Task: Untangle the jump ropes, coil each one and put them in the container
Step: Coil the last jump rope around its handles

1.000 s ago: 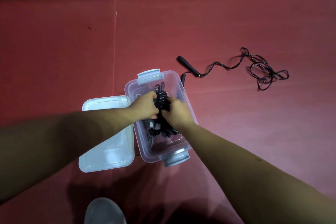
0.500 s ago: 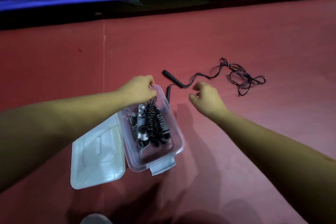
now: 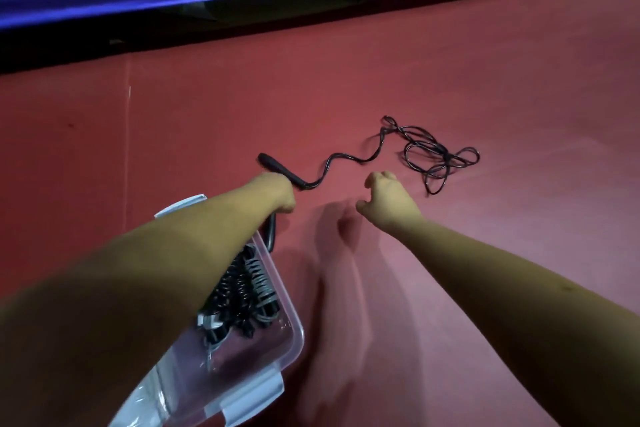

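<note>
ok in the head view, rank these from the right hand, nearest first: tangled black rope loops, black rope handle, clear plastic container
1. Tangled black rope loops, just right of the right hand.
2. Black rope handle, to the left, beside the left hand.
3. Clear plastic container, lower left.

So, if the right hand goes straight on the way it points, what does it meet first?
Probably the loose jump rope, at its wavy stretch beyond the fingers; how high the right hand hovers is unclear.

L hand (image 3: pixel 277 196) at rope handle (image 3: pixel 273 165), R hand (image 3: pixel 389 199) relaxed
</note>
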`<state>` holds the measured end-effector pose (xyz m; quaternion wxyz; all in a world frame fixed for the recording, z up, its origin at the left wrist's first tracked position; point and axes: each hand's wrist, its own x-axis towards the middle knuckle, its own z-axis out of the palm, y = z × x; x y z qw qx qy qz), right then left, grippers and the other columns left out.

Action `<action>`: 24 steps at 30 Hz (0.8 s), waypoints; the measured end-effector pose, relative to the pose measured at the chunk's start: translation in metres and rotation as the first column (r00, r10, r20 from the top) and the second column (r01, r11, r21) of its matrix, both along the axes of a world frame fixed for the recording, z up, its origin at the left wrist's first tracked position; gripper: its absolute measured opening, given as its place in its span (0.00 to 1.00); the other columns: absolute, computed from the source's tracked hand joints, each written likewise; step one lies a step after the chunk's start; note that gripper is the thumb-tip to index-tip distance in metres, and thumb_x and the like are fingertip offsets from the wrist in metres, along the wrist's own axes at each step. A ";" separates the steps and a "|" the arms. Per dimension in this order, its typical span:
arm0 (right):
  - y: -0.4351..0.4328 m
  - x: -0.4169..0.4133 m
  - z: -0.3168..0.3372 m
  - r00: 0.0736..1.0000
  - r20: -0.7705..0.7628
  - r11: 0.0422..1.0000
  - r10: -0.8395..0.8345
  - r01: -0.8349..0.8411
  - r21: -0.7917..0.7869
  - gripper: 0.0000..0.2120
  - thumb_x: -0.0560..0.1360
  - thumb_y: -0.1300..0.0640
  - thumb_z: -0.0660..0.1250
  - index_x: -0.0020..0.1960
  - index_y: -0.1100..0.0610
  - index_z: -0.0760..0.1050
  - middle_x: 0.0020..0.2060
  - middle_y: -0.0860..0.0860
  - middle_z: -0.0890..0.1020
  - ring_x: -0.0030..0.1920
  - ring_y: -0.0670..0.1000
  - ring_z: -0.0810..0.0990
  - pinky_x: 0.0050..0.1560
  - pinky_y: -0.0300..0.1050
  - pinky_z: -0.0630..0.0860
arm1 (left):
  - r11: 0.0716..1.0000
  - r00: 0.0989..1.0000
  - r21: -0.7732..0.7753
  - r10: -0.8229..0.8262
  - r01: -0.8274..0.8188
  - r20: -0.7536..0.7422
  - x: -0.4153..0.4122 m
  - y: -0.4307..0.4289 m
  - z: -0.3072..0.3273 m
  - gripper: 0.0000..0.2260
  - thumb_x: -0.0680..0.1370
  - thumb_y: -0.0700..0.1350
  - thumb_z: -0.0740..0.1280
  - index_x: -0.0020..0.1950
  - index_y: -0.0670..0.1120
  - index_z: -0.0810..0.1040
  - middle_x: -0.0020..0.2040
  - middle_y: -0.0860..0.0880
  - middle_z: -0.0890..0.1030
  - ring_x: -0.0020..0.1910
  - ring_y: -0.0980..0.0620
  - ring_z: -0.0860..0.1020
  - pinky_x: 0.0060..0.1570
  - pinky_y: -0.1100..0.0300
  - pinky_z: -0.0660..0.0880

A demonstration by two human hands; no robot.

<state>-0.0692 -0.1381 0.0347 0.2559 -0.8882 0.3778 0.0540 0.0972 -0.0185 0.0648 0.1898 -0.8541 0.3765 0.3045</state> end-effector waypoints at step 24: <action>-0.010 -0.077 0.042 0.999 0.024 0.990 0.025 -0.028 0.138 0.19 0.72 0.54 0.74 0.62 0.56 0.80 0.57 0.59 0.75 0.57 0.59 0.77 0.59 0.48 0.75 | 0.893 0.755 -0.379 -0.071 -0.243 -0.651 -0.085 0.000 0.068 0.10 0.73 0.34 0.62 0.50 0.45 0.77 0.32 0.50 0.77 0.26 0.51 0.72 0.30 0.61 0.70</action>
